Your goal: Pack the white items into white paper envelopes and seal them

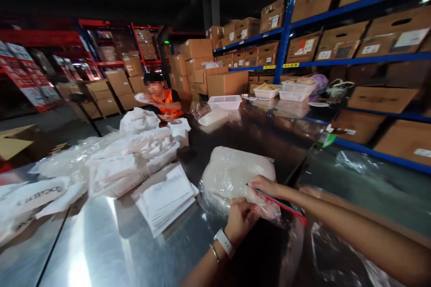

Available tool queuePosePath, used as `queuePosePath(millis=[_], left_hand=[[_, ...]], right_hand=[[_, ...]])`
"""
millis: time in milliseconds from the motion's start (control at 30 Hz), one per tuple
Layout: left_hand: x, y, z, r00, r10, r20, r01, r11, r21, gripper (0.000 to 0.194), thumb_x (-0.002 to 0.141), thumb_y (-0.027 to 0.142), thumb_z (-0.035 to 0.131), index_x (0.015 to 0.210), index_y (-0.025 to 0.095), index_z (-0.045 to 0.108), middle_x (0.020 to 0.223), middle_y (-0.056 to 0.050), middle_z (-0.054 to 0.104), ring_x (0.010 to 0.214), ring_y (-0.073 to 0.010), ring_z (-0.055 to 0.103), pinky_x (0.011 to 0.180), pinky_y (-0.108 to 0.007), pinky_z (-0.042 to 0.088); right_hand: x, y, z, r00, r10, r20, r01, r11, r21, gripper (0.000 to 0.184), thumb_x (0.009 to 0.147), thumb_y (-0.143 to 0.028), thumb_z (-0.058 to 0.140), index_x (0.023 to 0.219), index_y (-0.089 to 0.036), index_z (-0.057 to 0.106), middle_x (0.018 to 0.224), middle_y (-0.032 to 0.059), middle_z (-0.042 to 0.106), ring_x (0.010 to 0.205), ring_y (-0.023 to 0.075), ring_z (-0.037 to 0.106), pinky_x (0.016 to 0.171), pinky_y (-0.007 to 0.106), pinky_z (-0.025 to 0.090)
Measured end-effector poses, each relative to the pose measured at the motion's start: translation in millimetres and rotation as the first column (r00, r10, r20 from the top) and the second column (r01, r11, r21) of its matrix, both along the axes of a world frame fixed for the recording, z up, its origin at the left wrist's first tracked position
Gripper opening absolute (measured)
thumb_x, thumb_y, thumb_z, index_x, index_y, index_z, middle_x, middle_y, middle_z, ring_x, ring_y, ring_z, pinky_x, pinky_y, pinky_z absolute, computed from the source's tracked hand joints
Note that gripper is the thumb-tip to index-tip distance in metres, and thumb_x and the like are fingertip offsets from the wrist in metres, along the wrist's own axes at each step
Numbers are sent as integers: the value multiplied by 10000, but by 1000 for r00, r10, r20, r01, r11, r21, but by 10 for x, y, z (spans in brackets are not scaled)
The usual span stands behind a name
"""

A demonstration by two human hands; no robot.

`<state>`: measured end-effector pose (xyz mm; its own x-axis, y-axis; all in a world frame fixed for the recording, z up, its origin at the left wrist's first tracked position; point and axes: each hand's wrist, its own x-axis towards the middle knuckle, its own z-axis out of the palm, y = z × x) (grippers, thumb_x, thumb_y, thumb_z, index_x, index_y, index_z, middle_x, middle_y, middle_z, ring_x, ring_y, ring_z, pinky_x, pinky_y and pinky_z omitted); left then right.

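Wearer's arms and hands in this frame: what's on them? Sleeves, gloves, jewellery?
Both forearms are bare, with no sleeves in view and no gloves. The left hand has a white-strapped watch and a thin bangle on its wrist. The right hand wears nothing visible.

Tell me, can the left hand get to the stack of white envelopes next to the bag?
Probably yes: the left hand rests on the clear bag, and the stack of white envelopes lies just beside it with bare table between.

A warehouse packing area: blue racks [353, 60] on the right and red racks [111, 63] far left hold cardboard boxes [340, 44], with bagged goods [134, 161] heaped on a near steel table [111, 242].
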<state>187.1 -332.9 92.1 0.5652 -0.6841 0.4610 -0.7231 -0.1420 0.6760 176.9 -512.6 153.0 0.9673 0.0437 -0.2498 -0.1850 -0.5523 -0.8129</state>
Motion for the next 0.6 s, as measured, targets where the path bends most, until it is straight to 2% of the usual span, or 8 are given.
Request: queuePosePath(millis=[67,133,200,300,367,433,533,600], left_hand=[[16,24,15,1000,-22,1,22,1000,-5,561,965,538,360,709,186,715,678,-53,597,743,-210,547,740,-366,357],[37,42,5,999,-46,17,46,999,21,428,947,432,453,708,186,710,715,-48,614,787,-210,553,768,-367,348],[51,57,-26,988,-133,82,122,985,121,276,901,283,523,721,191,711,740,-38,626,824,-206,559,799,-368,345],[38,72,-78,937,-313,155,259,921,291,153,788,147,601,780,225,733,767,-22,642,855,-203,573,813,-356,356],[3,76,-95,933,-329,148,265,903,339,170,749,130,628,823,239,735,807,-17,659,869,-201,589,817,-344,375],[-42,75,-100,952,-278,126,217,907,362,184,747,176,658,914,228,714,843,-17,676,873,-206,605,845,-346,400],[-98,71,-121,972,-194,131,128,909,397,420,764,348,707,1147,197,622,895,-41,706,874,-243,630,881,-383,436],[-120,70,-144,968,-170,187,83,912,402,538,792,450,694,1241,186,561,979,-71,714,908,-269,637,874,-402,456]], right_hand=[[18,5,-1,1000,-2,-29,2,1000,-6,482,952,-466,412,588,-170,524,414,-57,448,344,81,416,391,209,338],[4,8,-34,999,-31,-24,30,999,-21,487,979,-462,404,610,-167,523,423,-81,428,345,64,403,399,196,341],[-18,2,-81,998,-68,11,68,997,-38,483,985,-473,398,630,-170,523,425,-89,416,349,65,402,402,200,342],[-38,-45,-127,987,-124,107,130,990,-52,464,947,-511,430,628,-184,513,426,-75,427,372,82,425,410,219,334],[-62,-94,-128,976,-144,162,153,987,-45,465,888,-568,455,614,-196,512,421,-51,450,381,101,440,412,236,329],[-121,-144,-113,969,-151,196,159,987,-25,494,822,-640,453,614,-200,533,428,-24,485,392,124,462,416,251,340],[-305,-208,-103,949,-195,250,199,980,7,566,781,-725,395,678,-197,573,478,-6,536,418,140,490,435,261,381],[-484,-240,-141,917,-268,296,277,961,13,583,798,-732,357,719,-199,579,526,-2,564,414,133,483,433,260,386]])
